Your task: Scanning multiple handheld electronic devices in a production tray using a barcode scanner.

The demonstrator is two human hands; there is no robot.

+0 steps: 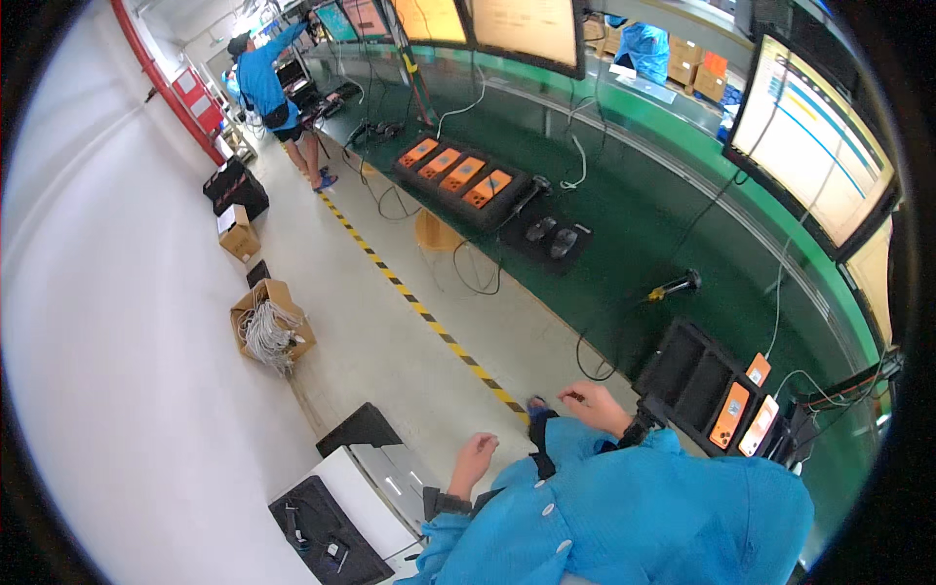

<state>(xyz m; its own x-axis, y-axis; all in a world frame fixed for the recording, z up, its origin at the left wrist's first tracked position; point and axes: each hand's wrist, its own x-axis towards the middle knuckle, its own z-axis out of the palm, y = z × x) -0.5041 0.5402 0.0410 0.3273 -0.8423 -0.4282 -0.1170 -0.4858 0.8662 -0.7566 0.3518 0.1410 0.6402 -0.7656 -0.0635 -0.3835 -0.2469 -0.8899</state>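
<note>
My left hand [475, 462] is raised in front of my blue smock, its fingers loosely bent and nothing seen in it. To its right, my right hand [597, 408] hangs by the bench edge, fingers half curled and apart, also holding nothing I can see. Nearest to the right hand lies a black foam tray [673, 363] with slots. An orange phone [729, 414] sits in it, with a lit phone [760, 425] beside that one. Another small orange phone [758, 369] lies at the tray's far edge. Neither hand touches the tray.
A handheld scanner [675, 286] lies on the green bench [624, 244]. Farther along are a tray of orange phones [462, 178] and two mice [552, 237]. Monitors [814, 136] hang above. A stool [437, 232], a box of cables [273, 327] and a co-worker [258, 83] stand left.
</note>
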